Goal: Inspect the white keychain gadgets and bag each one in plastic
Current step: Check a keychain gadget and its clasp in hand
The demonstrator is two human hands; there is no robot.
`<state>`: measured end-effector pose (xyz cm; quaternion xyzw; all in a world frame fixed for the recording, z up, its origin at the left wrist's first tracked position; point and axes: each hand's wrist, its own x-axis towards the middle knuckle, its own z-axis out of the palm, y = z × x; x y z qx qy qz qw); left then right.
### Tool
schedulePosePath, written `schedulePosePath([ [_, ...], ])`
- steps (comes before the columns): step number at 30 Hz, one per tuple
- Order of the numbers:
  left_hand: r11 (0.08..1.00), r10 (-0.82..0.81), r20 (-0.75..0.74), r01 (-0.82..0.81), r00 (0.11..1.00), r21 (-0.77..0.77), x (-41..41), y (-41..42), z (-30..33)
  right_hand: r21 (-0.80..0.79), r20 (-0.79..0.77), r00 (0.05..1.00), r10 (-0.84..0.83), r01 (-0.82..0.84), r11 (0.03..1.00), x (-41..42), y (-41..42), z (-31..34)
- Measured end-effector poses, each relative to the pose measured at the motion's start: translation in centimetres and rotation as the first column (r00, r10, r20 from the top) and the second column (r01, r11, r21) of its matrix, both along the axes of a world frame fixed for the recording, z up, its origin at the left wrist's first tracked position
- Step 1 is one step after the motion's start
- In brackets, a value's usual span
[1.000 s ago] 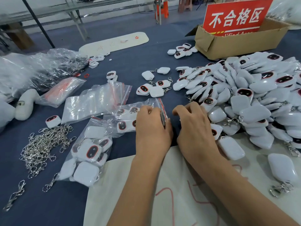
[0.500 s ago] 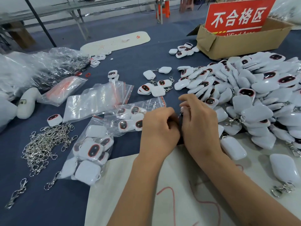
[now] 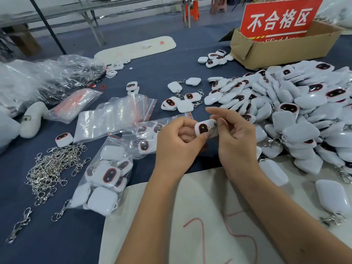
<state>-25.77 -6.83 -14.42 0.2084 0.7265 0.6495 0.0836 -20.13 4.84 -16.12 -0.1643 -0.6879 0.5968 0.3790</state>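
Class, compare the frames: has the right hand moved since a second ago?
Yes. The right hand has lifted off the table and come nearer the camera, away from the gadget pile, now pinching the clip of the gadget held by the left hand.

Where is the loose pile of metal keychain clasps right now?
In the head view, the clasp pile lies at left on the blue table, left of the filled bag.

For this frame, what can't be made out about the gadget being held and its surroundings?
- Held gadget, head view: its back and lower edge are covered by the left hand.
- Clasp: the right hand fingers cover most of it, so open or closed is unclear.
- Cardboard box: contents hidden by its wall and the red sign.
- Sign's lower text: cut off by the box rim.
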Motion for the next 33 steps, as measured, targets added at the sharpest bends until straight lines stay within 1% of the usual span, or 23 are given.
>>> schedulePosePath([
  [1, 1.000, 0.015, -0.015, -0.014, 1.000, 0.016, -0.2, -0.1, 0.0, -0.015, 0.003, 1.000, 0.017, -0.017, 1.000, 0.0, -0.1, 0.1],
  [3, 0.996, 0.070, -0.032, -0.068, 0.997, 0.054, -0.5, -0.4, 0.0, -0.095, 0.018, 0.998, 0.060, -0.058, 0.994, -0.1, -0.2, 0.3],
  [5, 0.987, 0.119, -0.009, -0.117, 0.993, 0.106, -0.8, -0.6, 0.0, -0.153, 0.037, 0.994, 0.101, -0.095, 0.984, -0.1, -0.3, 0.4],
  [6, 0.983, 0.130, 0.007, -0.130, 0.991, 0.130, -0.9, -0.7, -0.1, -0.144, 0.049, 0.992, 0.115, -0.107, 0.984, -0.2, -0.3, 0.4],
  [8, 0.978, 0.127, 0.041, -0.132, 0.991, 0.159, -1.1, -0.8, -0.1, -0.075, 0.079, 0.988, 0.133, -0.128, 0.989, -0.2, -0.4, 0.3],
  [11, 0.984, 0.099, 0.047, -0.105, 0.994, 0.144, -1.1, -0.8, -0.2, -0.002, 0.089, 0.983, 0.161, -0.161, 0.987, -0.2, -0.4, 0.2],
  [15, 0.980, 0.073, 0.091, -0.089, 0.993, 0.176, -1.3, -0.7, -0.4, -0.041, 0.075, 0.981, 0.179, -0.176, 0.984, -0.2, -0.3, 0.2],
  [18, 0.979, 0.092, 0.097, -0.108, 0.991, 0.174, -1.3, -0.7, -0.4, -0.062, 0.078, 0.979, 0.191, -0.186, 0.981, -0.1, -0.3, 0.2],
  [21, 0.979, 0.113, 0.091, -0.127, 0.989, 0.158, -1.3, -0.7, -0.6, -0.064, 0.086, 0.977, 0.196, -0.191, 0.979, -0.1, -0.3, 0.2],
  [25, 0.982, 0.139, 0.057, -0.145, 0.989, 0.123, -1.4, -0.7, -0.6, -0.024, 0.107, 0.975, 0.197, -0.196, 0.980, -0.2, -0.3, 0.1],
  [30, 0.983, 0.122, 0.056, -0.128, 0.991, 0.134, -1.2, -0.6, -0.6, -0.104, 0.091, 0.974, 0.208, -0.198, 0.975, -0.2, -0.1, 0.1],
  [33, 0.984, 0.106, 0.052, -0.112, 0.993, 0.137, -1.2, -0.7, -0.6, -0.128, 0.083, 0.965, 0.250, -0.238, 0.963, -0.2, 0.0, 0.1],
])
